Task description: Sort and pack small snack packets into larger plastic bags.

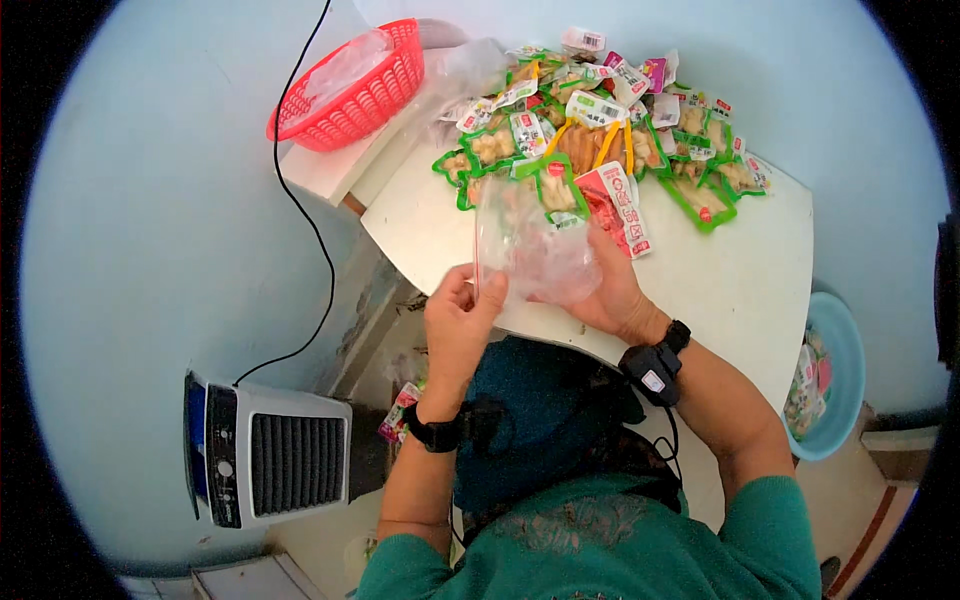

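Observation:
Above the near edge of the white table [430,225], I hold a clear plastic bag [545,255] in both hands. My left hand [464,312] is closed, with thumb and fingers pinching the bag's left edge. My right hand [617,297] cups the bag's right side, its fingers partly hidden by the crumpled plastic. Just beyond the bag lies a pile of small sealed food packets [495,148], many with green borders and pale pieces showing. A red and white packet [615,210] lies closest to my right hand.
A red plastic basket [365,100] with clear bags in it stands at the back left. Left of me is a grey and black fan unit [285,455], with a black cable [325,250] running up the wall. A light blue tub [845,375] holding packets sits at the right.

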### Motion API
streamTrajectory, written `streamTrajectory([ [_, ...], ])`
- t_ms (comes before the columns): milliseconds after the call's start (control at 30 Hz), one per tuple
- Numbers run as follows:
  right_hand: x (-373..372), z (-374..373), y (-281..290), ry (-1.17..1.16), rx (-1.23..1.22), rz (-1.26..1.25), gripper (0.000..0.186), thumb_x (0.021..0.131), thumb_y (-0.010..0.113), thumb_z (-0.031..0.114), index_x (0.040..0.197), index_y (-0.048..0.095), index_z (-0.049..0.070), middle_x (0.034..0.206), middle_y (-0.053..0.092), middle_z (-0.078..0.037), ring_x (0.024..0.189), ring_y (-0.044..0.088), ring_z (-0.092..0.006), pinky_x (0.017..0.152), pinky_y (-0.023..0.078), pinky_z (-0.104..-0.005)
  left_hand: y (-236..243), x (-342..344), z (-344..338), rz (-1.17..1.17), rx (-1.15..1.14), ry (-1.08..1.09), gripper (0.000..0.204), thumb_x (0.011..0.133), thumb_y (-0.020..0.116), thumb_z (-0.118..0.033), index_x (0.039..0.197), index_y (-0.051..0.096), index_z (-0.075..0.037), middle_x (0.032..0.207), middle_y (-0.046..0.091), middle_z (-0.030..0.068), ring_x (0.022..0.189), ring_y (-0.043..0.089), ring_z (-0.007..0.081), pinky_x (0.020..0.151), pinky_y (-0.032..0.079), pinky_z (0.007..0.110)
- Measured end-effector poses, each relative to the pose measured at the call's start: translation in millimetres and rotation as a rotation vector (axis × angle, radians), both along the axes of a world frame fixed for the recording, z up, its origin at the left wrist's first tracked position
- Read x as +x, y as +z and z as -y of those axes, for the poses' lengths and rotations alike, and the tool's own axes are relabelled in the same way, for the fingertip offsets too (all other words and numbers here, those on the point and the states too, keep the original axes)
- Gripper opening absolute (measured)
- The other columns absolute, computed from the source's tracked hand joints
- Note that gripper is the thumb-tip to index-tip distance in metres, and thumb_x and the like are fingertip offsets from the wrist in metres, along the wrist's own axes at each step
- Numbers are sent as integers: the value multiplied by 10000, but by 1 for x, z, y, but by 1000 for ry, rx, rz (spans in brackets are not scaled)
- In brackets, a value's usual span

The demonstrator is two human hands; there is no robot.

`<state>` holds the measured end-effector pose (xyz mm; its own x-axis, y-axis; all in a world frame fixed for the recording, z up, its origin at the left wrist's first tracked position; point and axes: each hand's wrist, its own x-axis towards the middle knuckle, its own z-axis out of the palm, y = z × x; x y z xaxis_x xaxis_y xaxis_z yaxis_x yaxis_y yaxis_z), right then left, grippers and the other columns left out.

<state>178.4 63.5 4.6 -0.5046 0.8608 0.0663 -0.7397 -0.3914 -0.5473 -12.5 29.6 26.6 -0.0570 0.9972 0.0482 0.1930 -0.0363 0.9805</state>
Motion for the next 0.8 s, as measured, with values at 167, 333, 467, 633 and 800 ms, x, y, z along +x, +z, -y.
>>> streamTrajectory([
  [167,0,-3,-6,102,-57,39,681,972,282,589,1337,448,39,1281,557,-159,1179,547,-300,965,447,-479,1,4,6,-319,192,81,253,910,653,-245,924,705,2,703,637,14,650,574,82,576,445,243],
  [333,0,-10,-11,5,-113,-51,644,978,345,546,1327,448,14,1297,547,-147,1202,533,-295,982,445,-486,10,1,-1,-117,151,162,259,916,648,-247,913,712,5,648,608,1,554,541,69,510,410,226],
  [467,6,-15,-18,-29,-38,-30,528,982,452,405,1323,444,1,1293,544,-152,1176,547,-278,971,465,-460,11,-6,-5,47,153,217,247,915,649,-232,890,707,7,619,577,-9,512,509,65,475,379,219],
  [633,1,-10,-12,-116,30,264,332,934,583,194,1200,531,3,1129,615,-122,1012,623,-239,880,529,-396,10,-12,-1,33,87,221,275,925,636,-257,883,704,5,617,568,-10,518,506,66,475,372,221],
  [800,9,-15,-22,-203,-71,274,114,908,599,121,949,597,15,776,635,-85,713,655,-198,662,575,-360,12,-30,0,153,145,358,357,948,592,-336,920,702,2,607,545,-19,518,487,66,480,366,217],
])
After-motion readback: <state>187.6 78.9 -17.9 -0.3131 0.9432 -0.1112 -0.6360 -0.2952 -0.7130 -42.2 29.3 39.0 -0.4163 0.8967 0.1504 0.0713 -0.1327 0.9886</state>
